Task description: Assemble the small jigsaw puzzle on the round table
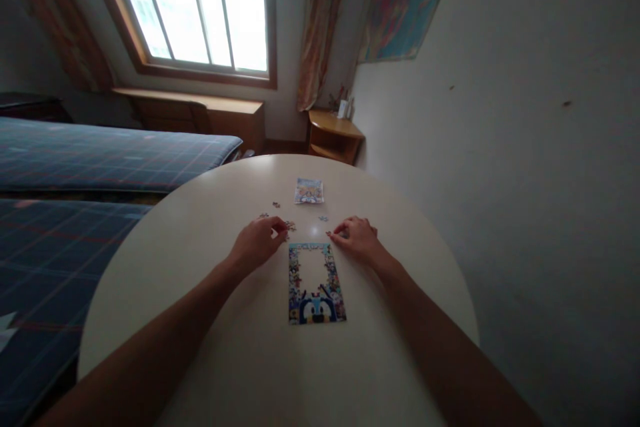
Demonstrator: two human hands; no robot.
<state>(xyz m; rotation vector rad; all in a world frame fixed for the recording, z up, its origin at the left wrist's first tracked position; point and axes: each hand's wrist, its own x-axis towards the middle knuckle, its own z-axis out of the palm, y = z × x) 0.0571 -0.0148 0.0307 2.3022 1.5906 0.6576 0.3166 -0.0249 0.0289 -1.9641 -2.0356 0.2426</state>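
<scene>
A jigsaw puzzle lies upright to me on the white table, its border joined and a bare gap in its middle and upper part. Blue cartoon-dog eyes and ears show along its lower edge. My right hand is just beyond its top right corner, thumb and forefinger pinched on a small puzzle piece. Off the top left corner, my left hand curls thumb and forefinger together by a cluster of loose puzzle pieces. What its fingertips hold, if anything, is too small to tell.
A small picture card or packet lies farther back on the round table. Loose pieces are between it and my hands; another piece is to the left. Mattresses stand left, a wall right.
</scene>
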